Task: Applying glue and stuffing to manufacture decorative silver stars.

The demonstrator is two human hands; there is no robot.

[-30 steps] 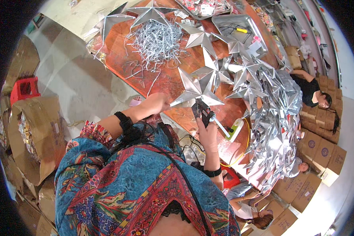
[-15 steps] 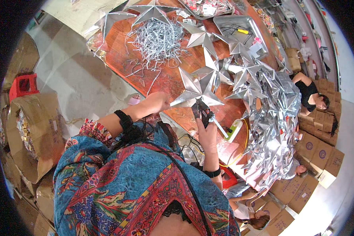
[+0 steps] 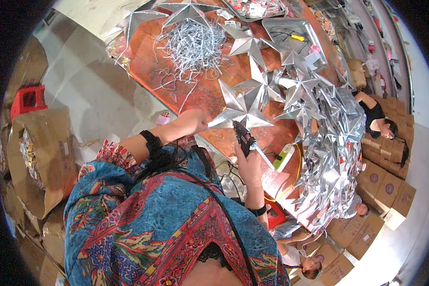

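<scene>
My left hand [image 3: 195,122] is closed in a pinch at the left tip of a shiny silver star [image 3: 243,110], at the near edge of the table. A black glue gun [image 3: 242,137] is gripped in my right hand [image 3: 249,167], its nozzle at the lower part of that star. From the gun's back end sticks out a long white glue stick [image 3: 264,156]. Whether the nozzle touches the star, I cannot tell. Beyond the star lie more silver stars [image 3: 260,85] and a tangled heap of silver bead strings [image 3: 193,45], with one strand trailing toward my left hand.
A big pile of silver stars [image 3: 329,152] covers the table's right side. A green-and-white power strip [image 3: 284,157] with a yellow cord lies near my right hand. Metal trays [image 3: 314,35] stand at the far end. Co-workers [image 3: 374,114] sit to the right by cardboard boxes [image 3: 403,195].
The glue gun has turned a little, and its nozzle has shifted slightly left against the star. My left hand stays pinched at the star's tip.
</scene>
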